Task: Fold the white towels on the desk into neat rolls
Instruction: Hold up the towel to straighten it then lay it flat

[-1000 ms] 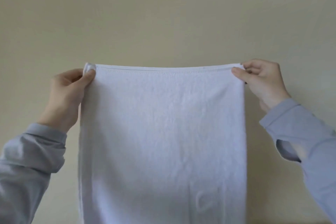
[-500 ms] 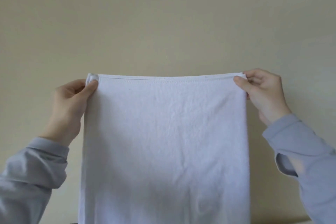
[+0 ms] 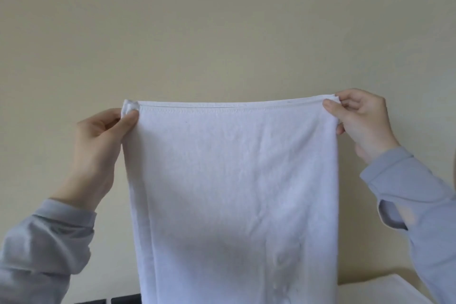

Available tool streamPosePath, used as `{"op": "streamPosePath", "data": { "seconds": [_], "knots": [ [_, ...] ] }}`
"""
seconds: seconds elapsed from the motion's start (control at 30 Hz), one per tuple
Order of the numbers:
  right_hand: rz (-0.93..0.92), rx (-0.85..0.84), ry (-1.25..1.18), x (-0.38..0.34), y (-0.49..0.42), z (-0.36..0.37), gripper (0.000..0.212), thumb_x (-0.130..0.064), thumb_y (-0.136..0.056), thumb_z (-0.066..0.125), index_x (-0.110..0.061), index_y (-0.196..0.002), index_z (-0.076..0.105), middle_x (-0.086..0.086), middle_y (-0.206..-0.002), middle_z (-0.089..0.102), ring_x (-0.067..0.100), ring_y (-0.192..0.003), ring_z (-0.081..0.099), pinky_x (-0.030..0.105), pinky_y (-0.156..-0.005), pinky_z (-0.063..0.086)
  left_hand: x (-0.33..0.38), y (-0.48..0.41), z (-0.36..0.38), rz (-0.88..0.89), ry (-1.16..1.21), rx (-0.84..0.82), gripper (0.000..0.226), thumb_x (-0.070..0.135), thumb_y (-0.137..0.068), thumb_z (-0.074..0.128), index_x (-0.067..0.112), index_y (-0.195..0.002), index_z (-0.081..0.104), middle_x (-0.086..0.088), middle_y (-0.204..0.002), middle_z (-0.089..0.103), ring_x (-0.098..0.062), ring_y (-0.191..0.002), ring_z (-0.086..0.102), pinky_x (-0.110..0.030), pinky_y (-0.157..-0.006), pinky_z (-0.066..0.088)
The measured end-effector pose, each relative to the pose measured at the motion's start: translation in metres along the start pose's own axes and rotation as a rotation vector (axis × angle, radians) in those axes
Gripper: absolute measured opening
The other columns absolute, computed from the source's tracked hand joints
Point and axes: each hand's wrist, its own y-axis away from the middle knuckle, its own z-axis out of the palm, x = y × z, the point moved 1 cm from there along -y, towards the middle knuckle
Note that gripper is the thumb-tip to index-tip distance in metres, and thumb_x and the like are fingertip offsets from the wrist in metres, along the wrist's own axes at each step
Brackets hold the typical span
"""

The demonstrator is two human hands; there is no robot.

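Both hands up in front, roughly level, well apart. Left hand (image 3: 98,145): thumb on the near side, fingers (image 3: 111,116) curled behind, pinching the top left corner of the towel (image 3: 234,192). Forearm comes up from bottom left, left sleeve (image 3: 49,237) bunched at the wrist. Right hand (image 3: 357,118): thumb in front, fingers curled over the back, pinching the top right corner. Wrist bent, forearm comes in from bottom right. Right sleeve (image 3: 407,180) reaches the wrist, and a slit in it lower down shows skin.
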Motion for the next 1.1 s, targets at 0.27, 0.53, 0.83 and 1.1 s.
{"op": "streamPosePath", "data": {
  "seconds": [0.27, 0.53, 0.83, 1.1],
  "knots": [
    [-0.027, 0.048, 0.015, -0.019, -0.041, -0.043, 0.015, -0.013, -0.084, 0.066, -0.023, -0.074, 0.059, 0.000, -0.075, 0.061, 0.013, -0.068, 0.053, 0.017, -0.043, 0.042, 0.044, 0.049, 0.050, 0.062, 0.082, -0.006, 0.015, 0.028, -0.082, 0.069, 0.015, -0.079, 0.074, -0.005, -0.081, 0.071, -0.018, -0.077, 0.063, -0.033, -0.077, 0.045],
    [0.031, -0.122, 0.006, -0.015, -0.068, 0.013, 0.014, -0.013, -0.084, 0.065, -0.024, -0.078, 0.058, -0.003, -0.076, 0.061, 0.005, -0.062, 0.053, 0.016, -0.044, 0.039, 0.062, 0.097, 0.036, 0.052, -0.057, 0.003, 0.053, 0.059, -0.056, 0.078, 0.011, -0.077, 0.069, -0.009, -0.078, 0.070, -0.031, -0.079, 0.068, -0.039, -0.072, 0.056],
    [0.395, -0.611, 0.024, 0.160, 0.115, 0.189, 0.022, -0.003, -0.084, 0.063, -0.021, -0.072, 0.058, -0.001, -0.065, 0.055, -0.004, -0.045, 0.044, 0.014, -0.038, 0.034, -0.036, 0.238, -0.078, -0.487, -0.359, 0.187, 0.013, 0.005, -0.074, 0.074, 0.007, -0.062, 0.070, -0.010, -0.057, 0.068, -0.008, -0.047, 0.060, -0.008, -0.048, 0.045],
    [0.593, -0.997, 0.080, 0.243, 0.377, 0.328, 0.009, -0.006, -0.082, 0.065, -0.014, -0.079, 0.060, -0.003, -0.066, 0.056, 0.015, -0.064, 0.048, 0.028, -0.065, 0.041, -0.124, 0.409, -0.217, -1.051, -0.621, 0.535, 0.019, 0.005, -0.072, 0.077, 0.006, -0.056, 0.068, -0.010, -0.055, 0.068, -0.020, -0.052, 0.068, -0.017, -0.054, 0.052]
  ]
}}
